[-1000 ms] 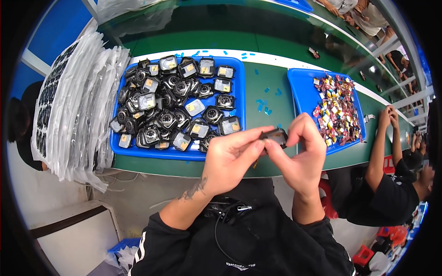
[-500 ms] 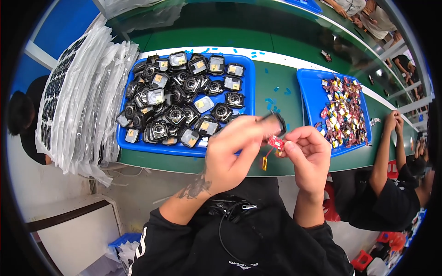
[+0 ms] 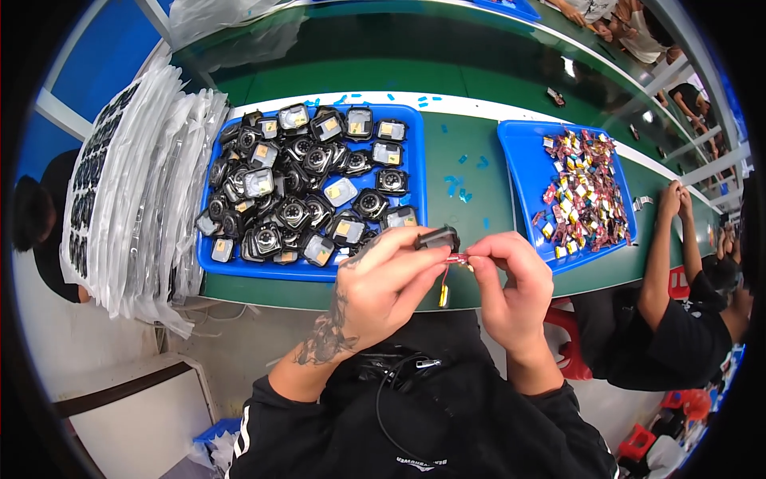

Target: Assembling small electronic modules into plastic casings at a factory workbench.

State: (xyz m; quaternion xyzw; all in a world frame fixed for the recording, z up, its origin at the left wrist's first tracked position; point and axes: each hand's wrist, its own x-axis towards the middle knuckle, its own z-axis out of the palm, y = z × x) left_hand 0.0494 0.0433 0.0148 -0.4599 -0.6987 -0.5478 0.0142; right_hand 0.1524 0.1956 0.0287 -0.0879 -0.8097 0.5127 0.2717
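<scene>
My left hand [image 3: 383,287] is closed around a black watch case [image 3: 441,236], which sticks out past its fingertips. Between the two hands is a small red circuit board [image 3: 457,259], pinched by my right hand [image 3: 515,291] at thumb and forefinger. The left fingertips meet the board's other side; whether they grip it too is unclear. A small yellow part [image 3: 444,297] dangles from the board on a thin wire. Both hands are above the table's near edge, and fingers hide much of the case and board.
A blue tray [image 3: 313,271] heaped with black watch cases stands at the left. Another blue tray [image 3: 523,172] at the right bears red boards with yellow and white parts. Blue film scraps [image 3: 455,188] lie between them. Bagged sheets [image 3: 148,184] stand far left; a co-worker's arms [image 3: 670,247] rest at the right.
My left hand has lowered and turned, bringing the watch case level beside the board. The board has tipped from face-on to edge-on. The view has shifted slightly.
</scene>
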